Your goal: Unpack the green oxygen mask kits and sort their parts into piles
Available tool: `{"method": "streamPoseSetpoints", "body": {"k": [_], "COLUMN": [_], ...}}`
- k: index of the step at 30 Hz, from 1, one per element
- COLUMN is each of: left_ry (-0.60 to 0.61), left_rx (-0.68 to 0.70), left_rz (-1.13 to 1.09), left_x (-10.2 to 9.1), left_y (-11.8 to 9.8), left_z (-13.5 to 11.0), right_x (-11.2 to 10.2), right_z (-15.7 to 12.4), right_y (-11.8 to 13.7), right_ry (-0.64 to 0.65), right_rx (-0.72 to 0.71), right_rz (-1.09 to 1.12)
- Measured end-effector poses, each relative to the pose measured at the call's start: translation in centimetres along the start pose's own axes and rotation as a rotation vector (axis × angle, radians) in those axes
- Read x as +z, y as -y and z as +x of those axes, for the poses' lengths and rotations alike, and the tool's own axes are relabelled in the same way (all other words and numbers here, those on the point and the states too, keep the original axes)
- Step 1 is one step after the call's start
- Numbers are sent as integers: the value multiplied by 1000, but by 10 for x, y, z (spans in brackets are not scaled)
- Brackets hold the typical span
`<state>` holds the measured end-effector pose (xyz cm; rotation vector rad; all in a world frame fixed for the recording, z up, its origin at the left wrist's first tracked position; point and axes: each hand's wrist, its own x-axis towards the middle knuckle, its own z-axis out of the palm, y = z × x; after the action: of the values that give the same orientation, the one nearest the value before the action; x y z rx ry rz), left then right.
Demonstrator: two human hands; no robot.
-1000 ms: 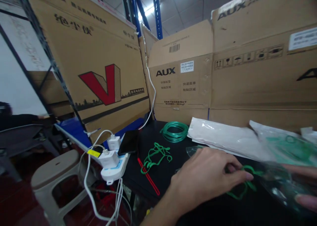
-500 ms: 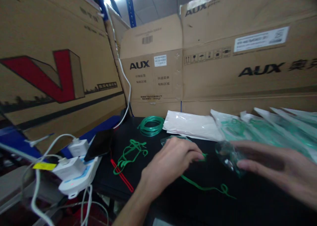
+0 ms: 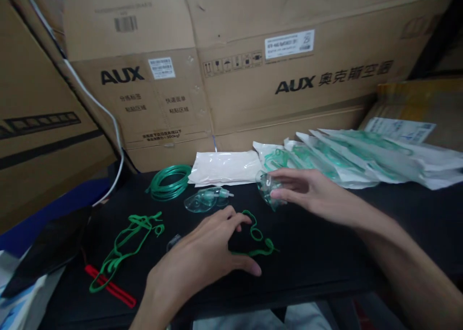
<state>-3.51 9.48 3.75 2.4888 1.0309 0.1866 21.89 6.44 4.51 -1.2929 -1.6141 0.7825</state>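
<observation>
My right hand (image 3: 307,190) grips a clear, green-tinted plastic face mask (image 3: 266,187) between thumb and fingers, just above the black table. My left hand (image 3: 213,243) is open over the table, thumb and fingers apart, and a thin green elastic strap (image 3: 256,233) lies between them, partly hidden by the hand. Behind it rests another clear mask (image 3: 204,199) with a pale connector. To the left is a tangle of green straps (image 3: 128,240). A small clear piece (image 3: 173,242) shows beside my left hand.
A coil of green tubing (image 3: 170,183) sits at the back beside white pouches (image 3: 226,168). Several filled pouches (image 3: 336,158) lie in a row to the right. A red cord (image 3: 112,287) and a black phone-like slab (image 3: 47,253) are at left; cardboard boxes (image 3: 246,108) stand behind.
The view has swung to the right. My left hand has opened and let go of the green strap, moving nearer to me. The right hand still holds the mask.
</observation>
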Motion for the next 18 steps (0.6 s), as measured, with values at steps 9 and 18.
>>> {"method": "streamPoseSetpoints", "body": {"k": [9,18], "left_ry": [8,-65], "left_rx": [167,212], "left_rz": [2,32], "left_x": [14,16], "left_y": [-22,-25], "left_z": [10,12], "right_x": [2,-1], "right_z": [-1,2], "right_y": [-7,-13], "right_ry": [77,47], "right_rx": [6,40], "right_rz": [24,-93]}}
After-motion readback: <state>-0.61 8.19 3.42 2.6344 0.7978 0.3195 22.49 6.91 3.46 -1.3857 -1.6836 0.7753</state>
